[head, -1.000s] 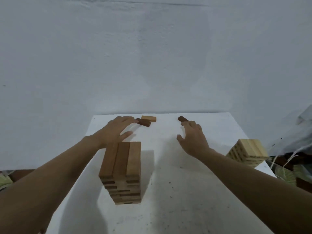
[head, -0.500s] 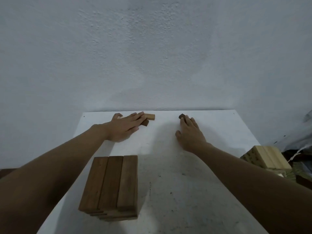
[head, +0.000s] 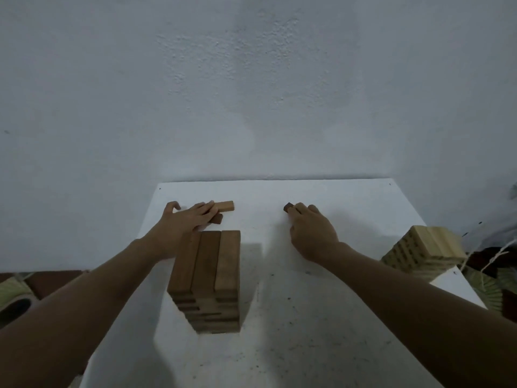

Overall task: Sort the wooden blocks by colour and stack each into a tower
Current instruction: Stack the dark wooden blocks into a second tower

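Observation:
A tall tower of mid-brown blocks (head: 207,275) stands at the table's middle left. A pale wood tower (head: 425,250) stands at the right edge. Behind the brown tower my left hand (head: 184,225) lies with straight fingers on a light brown block (head: 226,205) and a dark brown block (head: 218,219); its thumb is spread away to the left. At the far middle my right hand (head: 310,231) curls its fingers and thumb round another dark brown block (head: 288,207), whose end sticks out to the left.
The white table (head: 335,331) meets a plain wall at its far edge. Beyond the right edge lie cloth and string (head: 498,256). Woven items (head: 14,289) sit on the floor at the left.
My right hand's fingers have curled round the dark block they lay flat on. My left hand stays on its two blocks. The view has tilted, showing the brown tower's side again.

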The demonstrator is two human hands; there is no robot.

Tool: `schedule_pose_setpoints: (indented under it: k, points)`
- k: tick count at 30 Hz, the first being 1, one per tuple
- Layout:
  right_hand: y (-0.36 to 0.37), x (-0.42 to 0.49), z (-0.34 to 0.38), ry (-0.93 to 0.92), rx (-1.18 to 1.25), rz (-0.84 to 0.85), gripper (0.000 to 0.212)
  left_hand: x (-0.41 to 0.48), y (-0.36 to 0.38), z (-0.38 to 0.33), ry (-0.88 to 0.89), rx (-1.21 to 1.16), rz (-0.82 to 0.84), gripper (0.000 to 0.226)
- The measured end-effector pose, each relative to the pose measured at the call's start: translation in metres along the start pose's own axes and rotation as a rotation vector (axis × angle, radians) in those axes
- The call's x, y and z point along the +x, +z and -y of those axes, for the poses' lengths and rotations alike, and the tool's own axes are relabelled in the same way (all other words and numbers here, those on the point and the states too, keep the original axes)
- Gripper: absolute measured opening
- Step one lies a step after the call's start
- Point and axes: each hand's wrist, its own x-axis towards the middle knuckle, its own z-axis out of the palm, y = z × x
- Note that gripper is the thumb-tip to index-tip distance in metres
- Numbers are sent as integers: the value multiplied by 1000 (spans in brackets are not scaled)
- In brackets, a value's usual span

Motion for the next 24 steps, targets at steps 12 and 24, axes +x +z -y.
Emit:
schedule_pose_setpoints:
  k: [12, 24]
  points:
    - [5, -82, 24, -144, 59, -70, 50, -131, -6, -98, -158, -5, -509, 30]
    - [14, -171, 28, -241, 325, -228, 11, -231, 44, -150, -502, 92, -381, 49]
